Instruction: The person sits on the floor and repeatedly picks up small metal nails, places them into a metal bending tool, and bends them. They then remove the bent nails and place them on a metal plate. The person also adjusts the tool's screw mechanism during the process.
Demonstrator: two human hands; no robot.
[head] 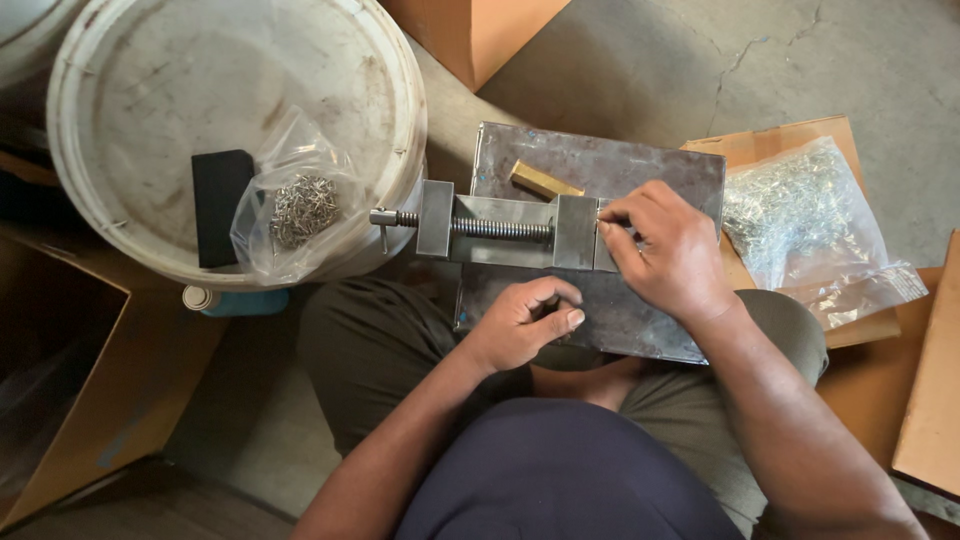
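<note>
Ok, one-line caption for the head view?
Right hand at the jaw end of a small vise on a metal plate; left hand beside it.

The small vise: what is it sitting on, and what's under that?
The vise rests on a dark metal plate, beside a brass block. The plate covers whatever supports it; the right hand hides the jaw end.
</note>
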